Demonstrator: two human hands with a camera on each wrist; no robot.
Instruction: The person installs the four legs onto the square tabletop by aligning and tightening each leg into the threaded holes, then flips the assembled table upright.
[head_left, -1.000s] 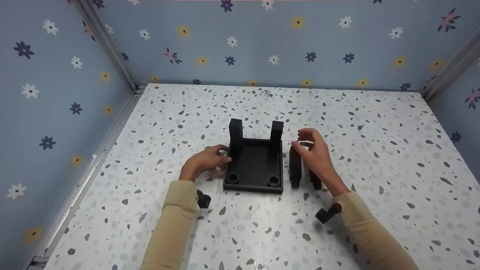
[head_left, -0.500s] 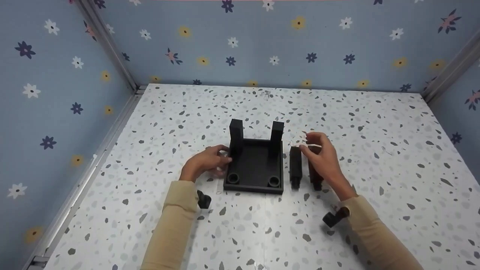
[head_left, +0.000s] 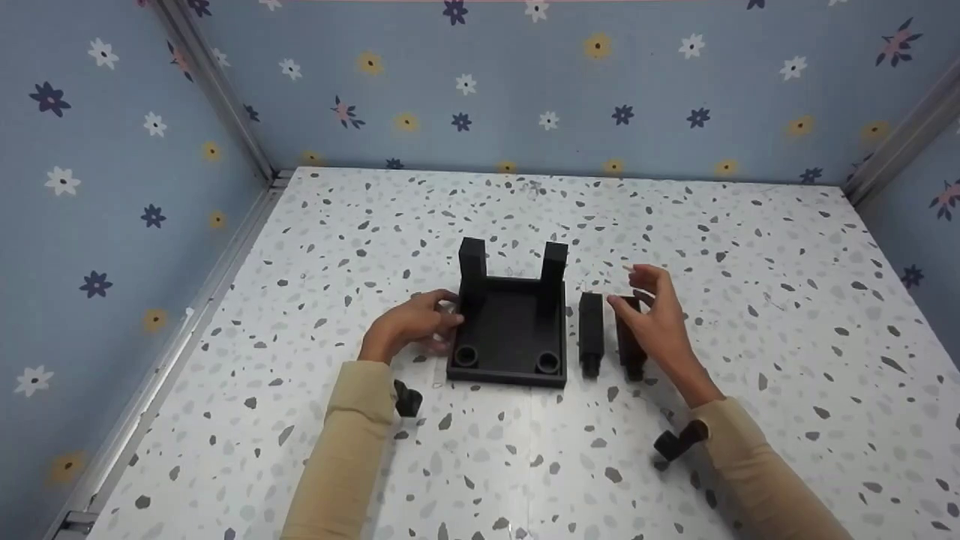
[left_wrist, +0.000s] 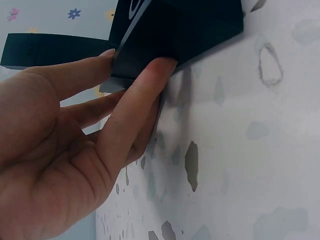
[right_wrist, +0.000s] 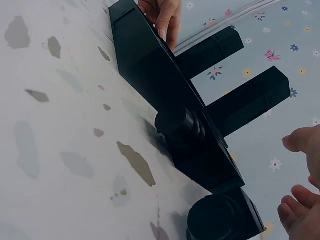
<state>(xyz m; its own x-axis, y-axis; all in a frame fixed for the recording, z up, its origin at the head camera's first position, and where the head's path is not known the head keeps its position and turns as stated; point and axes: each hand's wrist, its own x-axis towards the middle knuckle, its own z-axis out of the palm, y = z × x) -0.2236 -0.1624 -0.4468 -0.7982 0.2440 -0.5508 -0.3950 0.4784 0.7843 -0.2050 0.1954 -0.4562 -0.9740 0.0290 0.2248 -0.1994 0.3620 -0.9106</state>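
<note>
A black square tabletop with a raised rim point(head_left: 507, 378) lies upside down, two black legs point(head_left: 472, 266) upright at its far corners and round sockets point(head_left: 547, 362) at its near corners. My left hand point(head_left: 409, 322) holds its left side, thumb on the outer wall and a fingertip at the rim in the left wrist view. Two loose black legs lie to its right, a nearer one point(head_left: 591, 330) and an outer one point(head_left: 629, 341), plug ends toward me. My right hand point(head_left: 660, 319) hovers over the outer leg's far end, thumb and fingers apart in the right wrist view.
A speckled white table surface point(head_left: 525, 465) carries everything. Blue flowered panels point(head_left: 510, 82) stand at the back and both sides, joined by metal rails point(head_left: 217, 90). Small black camera mounts point(head_left: 679, 441) stick out from both wrists.
My right hand has shifted rightward from above the nearer loose leg to the outer one, uncovering the nearer leg. My left hand and the tabletop stay put.
</note>
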